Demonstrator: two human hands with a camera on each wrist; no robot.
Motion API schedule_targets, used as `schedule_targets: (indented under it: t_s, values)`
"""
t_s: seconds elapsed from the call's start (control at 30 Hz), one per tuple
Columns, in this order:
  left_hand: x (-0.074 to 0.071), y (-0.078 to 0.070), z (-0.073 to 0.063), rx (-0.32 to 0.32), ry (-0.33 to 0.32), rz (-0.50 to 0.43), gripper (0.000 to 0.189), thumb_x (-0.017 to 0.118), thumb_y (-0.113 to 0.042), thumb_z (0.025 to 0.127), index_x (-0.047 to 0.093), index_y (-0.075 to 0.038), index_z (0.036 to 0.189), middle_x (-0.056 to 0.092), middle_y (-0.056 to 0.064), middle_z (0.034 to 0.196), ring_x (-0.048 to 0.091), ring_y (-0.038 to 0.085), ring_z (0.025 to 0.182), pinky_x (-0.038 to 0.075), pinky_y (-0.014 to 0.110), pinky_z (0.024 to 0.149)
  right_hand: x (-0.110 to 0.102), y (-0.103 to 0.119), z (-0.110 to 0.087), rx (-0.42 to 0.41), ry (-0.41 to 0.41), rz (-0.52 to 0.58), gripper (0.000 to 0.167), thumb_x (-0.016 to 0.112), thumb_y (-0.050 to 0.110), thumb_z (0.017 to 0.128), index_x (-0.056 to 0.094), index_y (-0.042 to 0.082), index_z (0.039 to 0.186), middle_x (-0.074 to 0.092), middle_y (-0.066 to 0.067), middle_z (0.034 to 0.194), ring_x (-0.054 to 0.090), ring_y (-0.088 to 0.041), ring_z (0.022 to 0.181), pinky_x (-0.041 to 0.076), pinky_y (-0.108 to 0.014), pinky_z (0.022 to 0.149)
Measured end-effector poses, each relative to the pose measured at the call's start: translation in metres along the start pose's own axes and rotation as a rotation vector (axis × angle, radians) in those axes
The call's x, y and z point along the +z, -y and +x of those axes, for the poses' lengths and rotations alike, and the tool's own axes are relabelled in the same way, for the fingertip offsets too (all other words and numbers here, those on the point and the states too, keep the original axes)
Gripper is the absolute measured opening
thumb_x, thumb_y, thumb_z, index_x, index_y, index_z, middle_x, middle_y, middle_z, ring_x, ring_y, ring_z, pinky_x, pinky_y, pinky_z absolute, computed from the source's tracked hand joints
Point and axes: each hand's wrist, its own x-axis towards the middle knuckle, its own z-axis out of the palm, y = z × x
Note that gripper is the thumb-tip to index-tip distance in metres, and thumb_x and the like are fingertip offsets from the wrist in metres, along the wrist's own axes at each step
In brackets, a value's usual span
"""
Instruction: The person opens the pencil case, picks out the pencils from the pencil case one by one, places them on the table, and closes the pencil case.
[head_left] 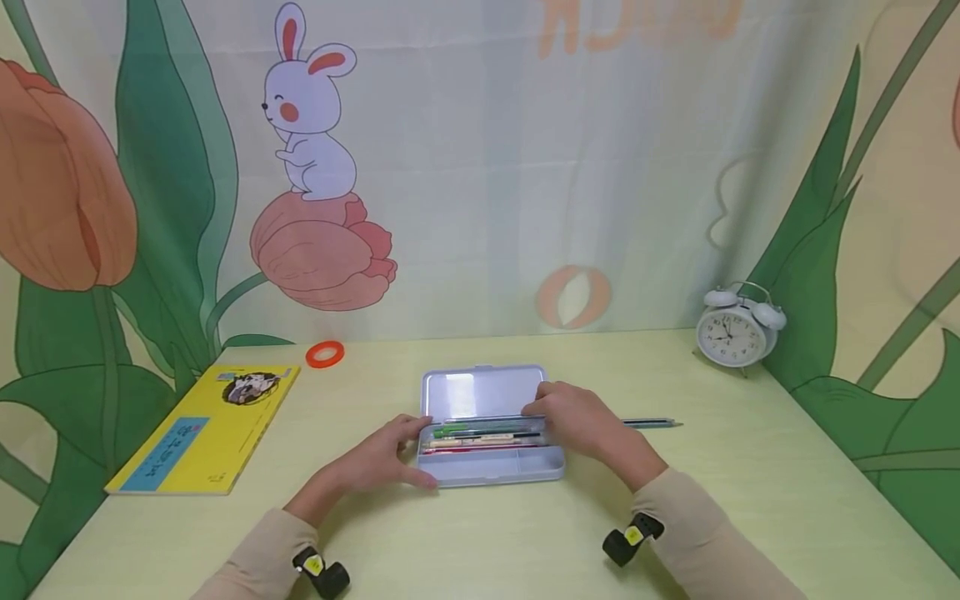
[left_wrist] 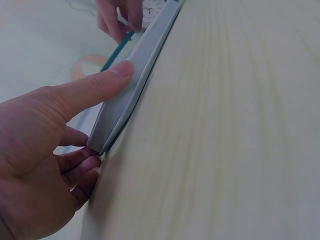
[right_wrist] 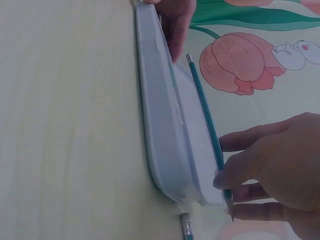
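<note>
A pale pencil case (head_left: pixel 540 462) lies on the table with its lid (head_left: pixel 487 396) raised at the back. Inside it are several pens and pencils (head_left: pixel 483 442), one of them green. My left hand (head_left: pixel 378 458) holds the case's left end, thumb (left_wrist: pixel 112 75) along the front wall and fingers round the end. Over the case's right part, my right hand (head_left: pixel 577 421) pinches a teal pencil (right_wrist: pixel 206 112) near its sharpened tip, the metal eraser end pointing left. Another pencil (head_left: pixel 652 423) lies to the right of the case, partly hidden by the right hand.
A yellow book (head_left: pixel 217 433) lies at the left of the table, with an orange-red tape ring (head_left: pixel 325 354) behind it. At the back right stands a white alarm clock (head_left: pixel 733 333). Behind the table hangs a printed curtain (head_left: pixel 465 208).
</note>
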Motion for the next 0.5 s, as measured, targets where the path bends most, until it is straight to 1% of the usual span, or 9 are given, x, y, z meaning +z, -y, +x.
schedule_targets:
  t_s: [0.1,0.2,0.33,0.4,0.5]
  values:
    - [-0.001,-0.001,0.000,0.000,-0.002,0.002,0.101,0.092,-0.038,0.071,0.041,-0.009,0.153,0.045,0.008,0.141,0.042,0.029,0.130,0.034,0.052,0.111,-0.006,-0.003,-0.001,0.015,0.001,0.005,0.032,0.072,-0.003,0.086,0.079,0.015,0.112,0.067,-0.002,0.095,0.060,-0.017,0.085,0.053,-0.030,0.076]
    - [0.000,-0.001,0.001,0.007,0.000,0.000,0.100,0.091,-0.037,0.071,0.041,-0.008,0.153,0.046,0.009,0.140,0.042,0.030,0.130,0.034,0.053,0.111,-0.008,-0.007,-0.003,0.026,0.002,0.005,0.031,0.070,-0.002,0.087,0.079,0.015,0.111,0.066,-0.001,0.092,0.057,-0.015,0.080,0.050,-0.028,0.070]
    - [0.000,-0.001,0.001,0.031,0.002,-0.005,0.099,0.091,-0.034,0.072,0.041,-0.004,0.152,0.046,0.011,0.138,0.043,0.032,0.129,0.033,0.054,0.111,-0.009,-0.013,-0.007,0.028,-0.011,-0.001,0.027,0.070,0.001,0.088,0.080,0.015,0.109,0.062,0.003,0.085,0.048,-0.012,0.071,0.042,-0.026,0.059]
    - [0.000,-0.001,0.001,0.044,-0.001,-0.005,0.098,0.091,-0.032,0.073,0.041,-0.002,0.151,0.047,0.012,0.137,0.043,0.032,0.128,0.033,0.054,0.110,-0.009,-0.016,-0.008,0.021,-0.025,-0.005,0.026,0.071,0.002,0.088,0.080,0.016,0.108,0.060,0.005,0.082,0.046,-0.011,0.068,0.039,-0.024,0.057]
    - [0.001,-0.001,0.000,0.057,-0.002,-0.002,0.097,0.091,-0.031,0.073,0.041,-0.001,0.151,0.048,0.012,0.135,0.044,0.032,0.126,0.034,0.054,0.109,-0.010,-0.021,-0.011,-0.001,-0.053,-0.011,0.025,0.071,0.001,0.088,0.081,0.016,0.106,0.058,0.006,0.078,0.047,-0.010,0.066,0.039,-0.023,0.055]
